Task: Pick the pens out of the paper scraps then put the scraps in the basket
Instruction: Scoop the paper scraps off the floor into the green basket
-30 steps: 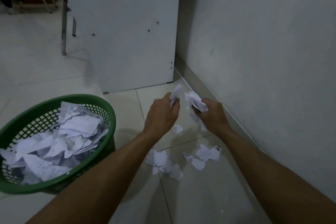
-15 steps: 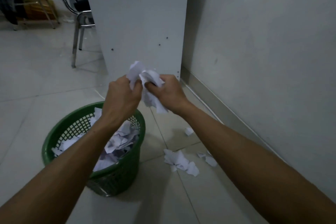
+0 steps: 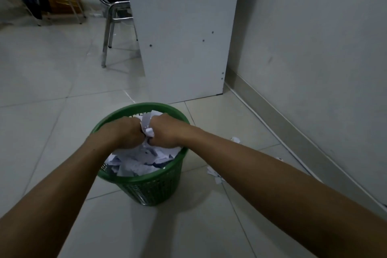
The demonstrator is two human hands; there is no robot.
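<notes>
Moved: both hands have been brought from the floor by the wall to right over the basket, along with the paper they picked up.
Left hand (image 3: 127, 132): curled into a fist and pressed against the bundle of scraps (image 3: 146, 126), gripped from the left side.
Right hand (image 3: 165, 131): same deal, clenched on the bundle from the right, knuckles nearly touching the left hand.
Bundle: held just above the basket's opening, squeezed between the two fists.
Basket (image 3: 146, 190): green plastic mesh, stood on the tiled floor (image 3: 52, 111), pretty well filled with white paper (image 3: 142, 161).
Leftover bits (image 3: 214, 174): a few small pieces are seen on the tiles to the right of the basket, near the wall (image 3: 314, 48).
Background: a white cabinet panel (image 3: 180, 27) is seen behind the basket, a metal chair (image 3: 113, 21) to its left.
Pens: can't be made out anywhere.
</notes>
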